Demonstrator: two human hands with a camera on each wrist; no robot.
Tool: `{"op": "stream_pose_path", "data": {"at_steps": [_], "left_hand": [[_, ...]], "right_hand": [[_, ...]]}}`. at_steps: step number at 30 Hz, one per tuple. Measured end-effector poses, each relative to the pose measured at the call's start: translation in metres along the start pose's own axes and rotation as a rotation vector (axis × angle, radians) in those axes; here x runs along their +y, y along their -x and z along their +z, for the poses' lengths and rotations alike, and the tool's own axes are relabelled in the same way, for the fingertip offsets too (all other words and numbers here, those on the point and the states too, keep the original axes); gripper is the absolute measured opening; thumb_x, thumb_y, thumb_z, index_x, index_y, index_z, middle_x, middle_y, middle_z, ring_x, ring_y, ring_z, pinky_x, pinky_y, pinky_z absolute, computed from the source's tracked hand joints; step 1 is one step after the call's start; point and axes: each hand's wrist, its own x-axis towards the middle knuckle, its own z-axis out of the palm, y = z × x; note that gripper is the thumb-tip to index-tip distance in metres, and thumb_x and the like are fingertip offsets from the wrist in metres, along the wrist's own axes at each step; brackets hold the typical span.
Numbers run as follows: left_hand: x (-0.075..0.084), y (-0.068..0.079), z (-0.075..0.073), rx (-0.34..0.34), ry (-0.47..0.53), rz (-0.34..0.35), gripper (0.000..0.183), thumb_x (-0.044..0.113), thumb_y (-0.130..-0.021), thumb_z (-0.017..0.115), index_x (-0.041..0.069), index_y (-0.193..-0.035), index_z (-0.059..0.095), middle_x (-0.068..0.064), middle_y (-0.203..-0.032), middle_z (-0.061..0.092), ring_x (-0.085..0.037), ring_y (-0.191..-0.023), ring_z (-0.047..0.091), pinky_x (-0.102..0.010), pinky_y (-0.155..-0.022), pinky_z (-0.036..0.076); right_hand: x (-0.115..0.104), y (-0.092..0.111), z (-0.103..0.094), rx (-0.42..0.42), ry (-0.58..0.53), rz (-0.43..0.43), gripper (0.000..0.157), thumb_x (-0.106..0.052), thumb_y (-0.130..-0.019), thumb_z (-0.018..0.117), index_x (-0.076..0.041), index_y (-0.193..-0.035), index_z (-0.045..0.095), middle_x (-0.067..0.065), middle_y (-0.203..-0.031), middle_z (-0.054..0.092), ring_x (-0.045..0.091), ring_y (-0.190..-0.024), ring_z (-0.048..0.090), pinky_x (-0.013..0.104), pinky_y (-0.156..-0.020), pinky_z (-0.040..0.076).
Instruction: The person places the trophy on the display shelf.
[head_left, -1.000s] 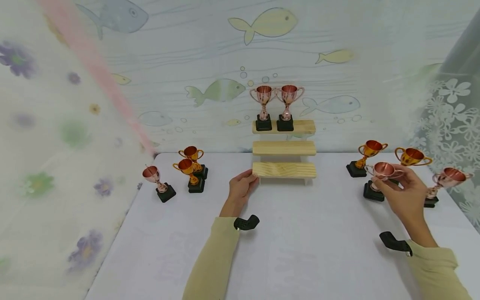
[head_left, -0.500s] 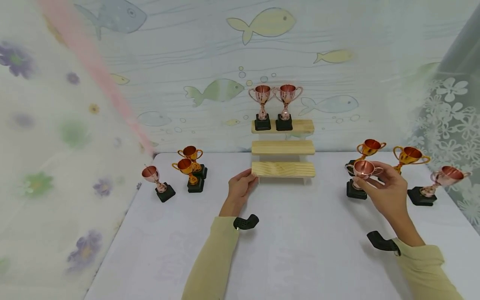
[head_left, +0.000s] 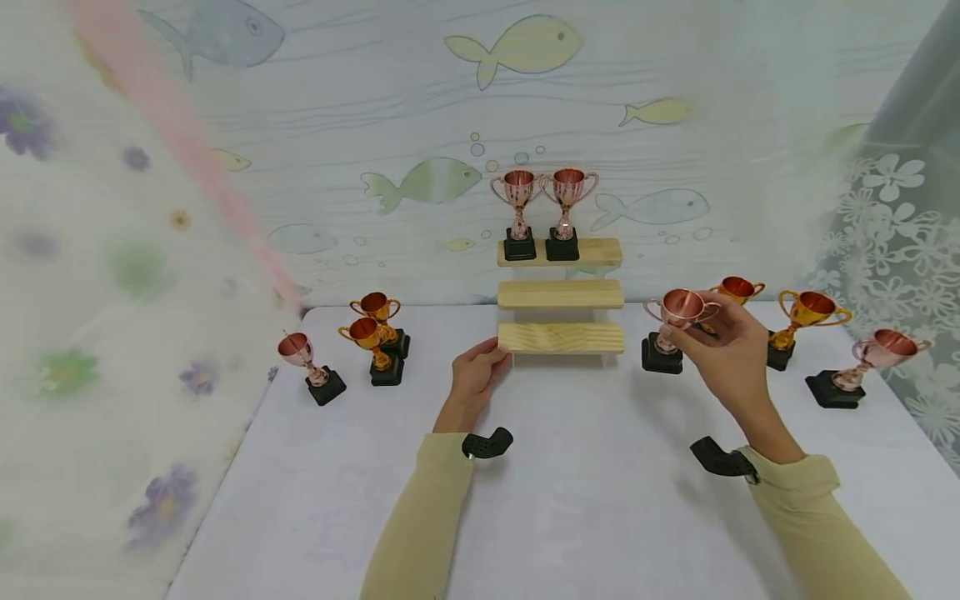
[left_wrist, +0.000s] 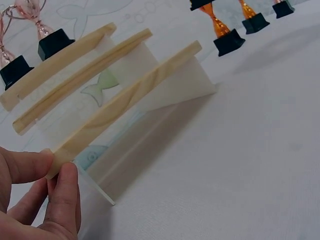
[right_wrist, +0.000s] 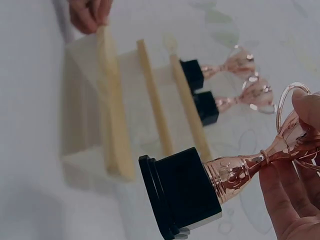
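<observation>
My right hand (head_left: 723,350) grips a rose-gold trophy cup (head_left: 681,310) by its bowl and handle, held up off the table to the right of the stand. Its black base (right_wrist: 185,192) points at the stand in the right wrist view. My left hand (head_left: 477,377) pinches the left end of the lowest wooden step (left_wrist: 125,105) between thumb and fingers. The three-step stand (head_left: 561,294) has pale, see-through side supports. Two rose-gold trophies, one at the left (head_left: 519,212) and one beside it (head_left: 566,212), stand upright on the top step.
On the table's left are a rose-gold trophy (head_left: 311,367) and two gold trophies (head_left: 381,346). At the right, gold trophies (head_left: 802,321) and another rose-gold trophy (head_left: 862,367) stand near the back edge. A fish-patterned curtain (head_left: 420,100) hangs behind the white table (head_left: 585,500).
My right hand has carried the rose-gold trophy leftward and up, away from the right-hand trophies and nearer the stand. The left hand keeps its hold on the lowest step.
</observation>
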Motion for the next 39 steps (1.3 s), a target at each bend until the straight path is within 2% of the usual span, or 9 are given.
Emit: {"op": "stream_pose_path", "data": {"at_steps": [6, 13, 19, 30, 39], "left_hand": [[0.001, 0.000, 0.000, 0.001, 0.006, 0.000, 0.037, -0.010, -0.093, 0.065, -0.012, -0.129, 0.062, -0.024, -0.122, 0.065, -0.014, -0.087, 0.068, -0.026, -0.088, 0.060], [0.001, 0.000, 0.000, 0.002, -0.013, -0.002, 0.037, -0.010, -0.093, 0.065, -0.011, -0.130, 0.062, -0.024, -0.123, 0.065, -0.015, -0.090, 0.068, -0.026, -0.089, 0.060], [0.002, 0.000, 0.000, 0.000, -0.029, -0.003, 0.037, -0.010, -0.095, 0.063, -0.011, -0.131, 0.061, -0.026, -0.131, 0.062, -0.021, -0.103, 0.067, -0.029, -0.096, 0.058], [0.001, 0.000, 0.001, -0.006, -0.025, -0.014, 0.037, -0.007, -0.096, 0.063, -0.010, -0.132, 0.061, -0.026, -0.134, 0.060, -0.022, -0.107, 0.067, -0.031, -0.099, 0.057], [0.002, 0.001, 0.001, 0.000, -0.029, -0.010, 0.036, -0.007, -0.095, 0.064, -0.010, -0.131, 0.062, -0.026, -0.132, 0.061, -0.020, -0.101, 0.068, -0.031, -0.098, 0.057]], "right_hand": [[-0.011, -0.012, 0.019, 0.007, -0.097, -0.033, 0.050, 0.013, -0.079, 0.079, 0.004, -0.126, 0.064, -0.007, -0.112, 0.065, 0.010, -0.096, 0.063, 0.011, -0.082, 0.056], [-0.012, -0.024, 0.035, 0.053, -0.201, -0.024, 0.046, 0.011, -0.079, 0.080, -0.006, -0.120, 0.068, 0.001, -0.115, 0.067, 0.012, -0.096, 0.065, 0.013, -0.082, 0.058], [-0.010, -0.034, 0.044, 0.071, -0.253, -0.052, 0.045, 0.010, -0.080, 0.079, -0.001, -0.121, 0.067, -0.001, -0.113, 0.068, 0.012, -0.095, 0.065, 0.014, -0.083, 0.058], [-0.008, -0.050, 0.053, 0.099, -0.279, -0.070, 0.044, 0.006, -0.083, 0.080, -0.002, -0.123, 0.066, -0.001, -0.112, 0.067, 0.013, -0.097, 0.066, 0.015, -0.085, 0.058], [-0.012, -0.083, 0.061, 0.105, -0.294, -0.089, 0.041, 0.001, -0.084, 0.080, -0.004, -0.122, 0.066, 0.000, -0.111, 0.066, 0.014, -0.098, 0.065, 0.015, -0.085, 0.058]]}}
